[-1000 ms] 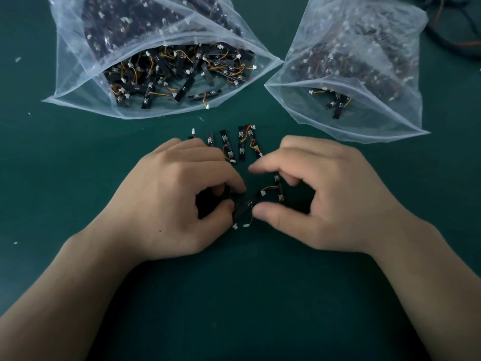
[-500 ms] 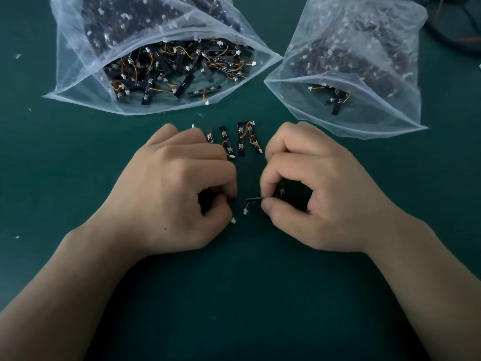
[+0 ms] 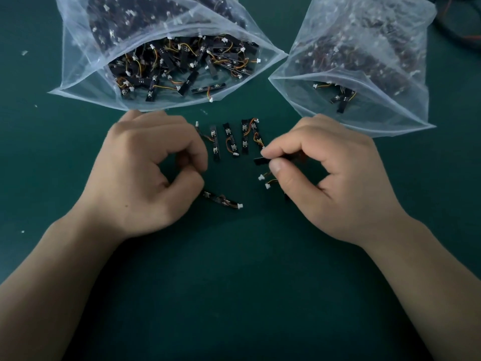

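Small black circuit strips with orange wires and white plugs lie in a short row (image 3: 230, 139) on the green mat between my hands. My right hand (image 3: 330, 178) pinches one black strip (image 3: 260, 161) between thumb and index finger, beside the row's right end. Two white plugs (image 3: 263, 181) on short wires stick out under that thumb. My left hand (image 3: 145, 175) has its fingers curled. Another strip (image 3: 221, 201), blurred, lies on the mat with one end at that thumb's tip; whether the hand grips it is unclear.
A large clear plastic bag (image 3: 86, 82), open towards me and full of the same strips, lies at the back left. A second clear bag (image 3: 377, 113) holding strips lies at the back right. Dark cables (image 3: 463, 27) sit in the far right corner.
My hands have moved apart. The right hand has carried its strip up and to the right, beside the row. The left hand has drawn back to the left, uncovering a strip on the mat.
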{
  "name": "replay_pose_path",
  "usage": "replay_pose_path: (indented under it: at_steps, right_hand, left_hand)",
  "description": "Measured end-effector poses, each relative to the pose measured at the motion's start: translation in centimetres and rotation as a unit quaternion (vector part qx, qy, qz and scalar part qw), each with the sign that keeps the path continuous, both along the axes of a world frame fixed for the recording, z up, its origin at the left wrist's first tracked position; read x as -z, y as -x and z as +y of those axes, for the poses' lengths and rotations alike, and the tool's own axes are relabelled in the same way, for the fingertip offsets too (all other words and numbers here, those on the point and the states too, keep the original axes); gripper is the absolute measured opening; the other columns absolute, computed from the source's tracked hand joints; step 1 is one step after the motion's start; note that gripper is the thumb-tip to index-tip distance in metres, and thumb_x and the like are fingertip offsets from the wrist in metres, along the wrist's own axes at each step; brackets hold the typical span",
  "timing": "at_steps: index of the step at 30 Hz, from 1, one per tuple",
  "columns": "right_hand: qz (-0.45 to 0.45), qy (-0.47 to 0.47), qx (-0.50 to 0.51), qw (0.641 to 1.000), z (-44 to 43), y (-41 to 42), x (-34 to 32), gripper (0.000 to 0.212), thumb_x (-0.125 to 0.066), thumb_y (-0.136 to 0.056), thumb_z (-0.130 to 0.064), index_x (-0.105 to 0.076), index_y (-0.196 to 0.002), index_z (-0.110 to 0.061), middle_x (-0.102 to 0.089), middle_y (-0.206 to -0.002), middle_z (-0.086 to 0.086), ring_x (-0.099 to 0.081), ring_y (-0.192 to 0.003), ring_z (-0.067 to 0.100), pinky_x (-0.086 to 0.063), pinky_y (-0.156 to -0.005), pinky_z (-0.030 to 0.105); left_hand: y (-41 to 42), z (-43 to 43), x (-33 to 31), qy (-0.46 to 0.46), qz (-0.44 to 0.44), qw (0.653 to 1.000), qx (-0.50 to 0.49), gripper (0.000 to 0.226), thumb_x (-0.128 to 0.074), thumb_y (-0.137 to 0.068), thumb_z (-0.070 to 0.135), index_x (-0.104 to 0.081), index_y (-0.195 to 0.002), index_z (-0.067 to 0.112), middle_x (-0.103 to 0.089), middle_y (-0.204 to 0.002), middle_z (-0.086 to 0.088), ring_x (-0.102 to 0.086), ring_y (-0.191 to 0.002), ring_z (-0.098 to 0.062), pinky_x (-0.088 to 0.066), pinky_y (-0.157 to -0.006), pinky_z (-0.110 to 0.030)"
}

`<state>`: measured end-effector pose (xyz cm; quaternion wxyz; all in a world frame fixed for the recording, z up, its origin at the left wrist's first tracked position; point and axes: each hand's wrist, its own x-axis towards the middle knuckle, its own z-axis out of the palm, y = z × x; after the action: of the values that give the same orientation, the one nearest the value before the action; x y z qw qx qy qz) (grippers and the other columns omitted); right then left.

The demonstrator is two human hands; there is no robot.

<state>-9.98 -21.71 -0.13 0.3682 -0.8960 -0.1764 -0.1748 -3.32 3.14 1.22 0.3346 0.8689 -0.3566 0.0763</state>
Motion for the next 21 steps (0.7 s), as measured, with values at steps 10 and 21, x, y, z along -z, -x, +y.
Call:
replay_pose_path:
  at_steps: [10,21]
  right_hand:
    - [-0.005,0.0,0.012,1.0,0.0,-0.3,0.3,0.022,-0.068,-0.097,-0.003,-0.076,-0.116,-0.01,-0.073,-0.097,-0.001,-0.065,-0.09,0.019,-0.052,-0.083,0.034]
    - [-0.09,0.093,-0.01,0.992,1.0,0.0,0.0,0.011,-0.074,-0.096,-0.012,-0.083,-0.089,-0.015,-0.071,-0.088,-0.001,-0.058,-0.079,0.025,-0.046,-0.073,0.041]
  left_hand:
    - [0.4,1.4,1.1,-0.078,-0.013,0.993,0.091,0.002,-0.077,-0.089,0.028,-0.078,-0.091,0.027,-0.053,-0.065,0.012,-0.055,-0.064,-0.012,-0.041,-0.072,-0.043]
    - [0.4,1.1,1.4,-0.06,-0.038,0.997,0.04,0.023,-0.065,-0.084,0.003,-0.079,-0.085,0.022,-0.057,-0.066,0.01,-0.055,-0.064,-0.012,-0.041,-0.071,-0.043]
